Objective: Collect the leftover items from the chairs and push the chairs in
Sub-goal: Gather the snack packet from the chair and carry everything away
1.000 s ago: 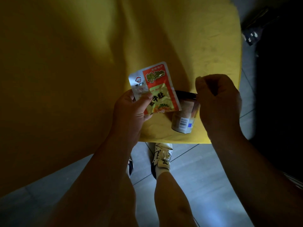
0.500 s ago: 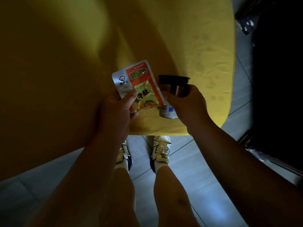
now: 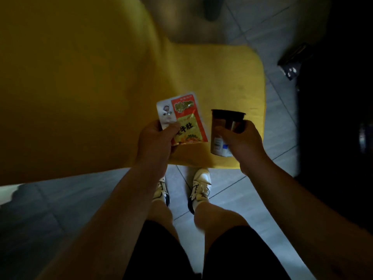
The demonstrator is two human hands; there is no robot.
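The dark-lidded jar (image 3: 224, 134), lying on the yellow chair seat (image 3: 228, 77) a second ago, is now upright in the right hand (image 3: 240, 142), fingers clamped round it above the seat's front edge. The left hand (image 3: 155, 142) still pinches the snack packet (image 3: 181, 118). This seat looks cleared; pushing the chair in remains, with both hands full.

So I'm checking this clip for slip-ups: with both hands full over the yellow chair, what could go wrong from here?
1. Both hands are occupied: the left hand pinches the snack packet and the right hand grips the cup, so pushing the yellow chair in may be awkward.
2. The packet is held only by its lower corner and could slip.
3. If the cup holds anything, it could spill onto the seat; its contents can't be seen.
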